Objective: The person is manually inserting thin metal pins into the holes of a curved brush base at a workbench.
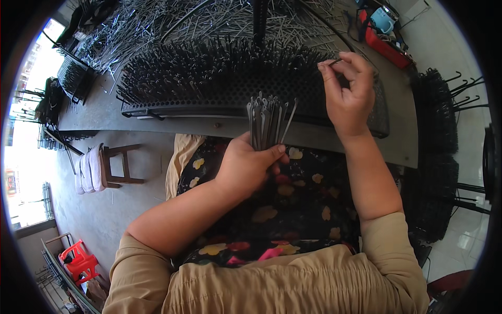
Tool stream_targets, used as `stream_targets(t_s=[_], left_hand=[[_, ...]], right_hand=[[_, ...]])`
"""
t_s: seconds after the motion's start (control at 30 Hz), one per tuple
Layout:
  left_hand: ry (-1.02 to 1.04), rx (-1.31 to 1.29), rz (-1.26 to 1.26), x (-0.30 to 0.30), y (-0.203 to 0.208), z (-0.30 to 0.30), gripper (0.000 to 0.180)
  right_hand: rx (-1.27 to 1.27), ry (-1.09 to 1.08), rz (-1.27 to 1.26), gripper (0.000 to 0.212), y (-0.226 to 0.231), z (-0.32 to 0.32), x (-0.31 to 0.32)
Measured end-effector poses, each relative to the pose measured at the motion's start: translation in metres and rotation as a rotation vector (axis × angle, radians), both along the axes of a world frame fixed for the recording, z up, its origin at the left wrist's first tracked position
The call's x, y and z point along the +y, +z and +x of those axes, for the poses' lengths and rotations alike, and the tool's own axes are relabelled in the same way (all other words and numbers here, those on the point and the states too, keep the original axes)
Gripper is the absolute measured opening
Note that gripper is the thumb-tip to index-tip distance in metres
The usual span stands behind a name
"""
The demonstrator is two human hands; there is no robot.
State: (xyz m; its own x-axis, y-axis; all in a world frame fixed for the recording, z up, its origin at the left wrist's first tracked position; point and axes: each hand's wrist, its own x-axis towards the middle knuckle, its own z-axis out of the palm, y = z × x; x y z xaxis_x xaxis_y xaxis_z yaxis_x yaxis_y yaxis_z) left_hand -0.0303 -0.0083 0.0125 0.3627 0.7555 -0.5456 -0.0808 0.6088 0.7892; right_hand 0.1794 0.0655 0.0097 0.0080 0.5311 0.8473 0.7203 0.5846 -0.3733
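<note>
In front of my lap, my left hand (244, 163) is closed around an upright bundle of thin grey metal strips (267, 121). Small rounded eyes show at their upper ends, and one strip leans out to the right. My right hand (353, 98) is raised over the right part of a black perforated rack (261, 90), thumb and forefinger pinching a thin dark metal strip (334, 62), seen mostly end-on. Many dark strips with hooked tips (183, 70) stand upright in the rack's holes, densest on the left and along the back. Bare holes show at its front middle and right.
Loose metal strips (209, 23) lie heaped on the table behind the rack. A red box (387, 44) with a light blue cup (383, 21) stands at the back right. Black hooked racks (436, 141) hang at the right. A wooden stool (117, 165) and red plastic chair (81, 261) are left.
</note>
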Motion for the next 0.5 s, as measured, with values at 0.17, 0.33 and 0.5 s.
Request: stream_targets(t_s=[0.17, 0.33, 0.5], left_hand=[[0.004, 0.029, -0.017, 0.004, -0.005, -0.001, 0.010], [-0.011, 0.031, -0.019, 0.006, -0.008, -0.003, 0.008], [0.028, -0.044, -0.035, 0.005, -0.013, -0.003, 0.010]], right_hand=[[0.094, 0.011, -0.033, 0.034, -0.004, 0.001, 0.006], [-0.248, -0.137, -0.005, 0.022, 0.018, 0.001, 0.002], [-0.438, -0.247, -0.005, 0.019, 0.022, -0.002, -0.015]])
